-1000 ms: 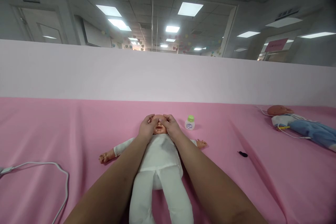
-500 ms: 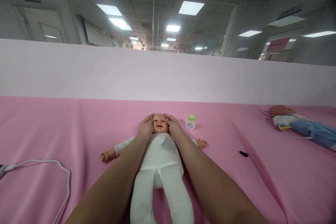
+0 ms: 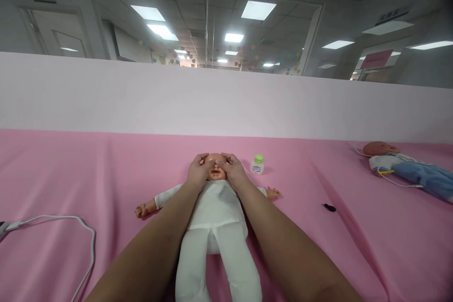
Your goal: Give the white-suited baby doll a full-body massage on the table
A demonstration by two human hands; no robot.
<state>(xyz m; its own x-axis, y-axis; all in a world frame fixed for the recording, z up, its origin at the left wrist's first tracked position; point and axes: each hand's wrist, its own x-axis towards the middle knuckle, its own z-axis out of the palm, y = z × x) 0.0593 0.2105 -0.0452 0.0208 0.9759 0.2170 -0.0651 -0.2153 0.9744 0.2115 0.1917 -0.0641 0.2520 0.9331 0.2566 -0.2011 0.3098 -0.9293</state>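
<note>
A baby doll [image 3: 216, 207] in white clothes lies on its back with its head away from me and its arms spread out. My left hand [image 3: 198, 170] cups the left side of its head, and my right hand [image 3: 234, 170] cups the other side. Both thumbs rest across the doll's face near the eyes and nose, covering the eyes. Its mouth and forehead show between my hands. Just right of my right hand stands a small clear bottle [image 3: 256, 167] with a green cap.
A pink cloth [image 3: 148, 160] covers the table, with a white wall [image 3: 226, 104] behind. On the right lie a small black object [image 3: 329, 207] and a second doll [image 3: 421, 177] in blue with a white cord around it. A white cable [image 3: 92, 245] curves at the left.
Both thumbs have moved inward from the sides of the doll's head onto its face, covering the eyes. The doll and the other things have stayed in place.
</note>
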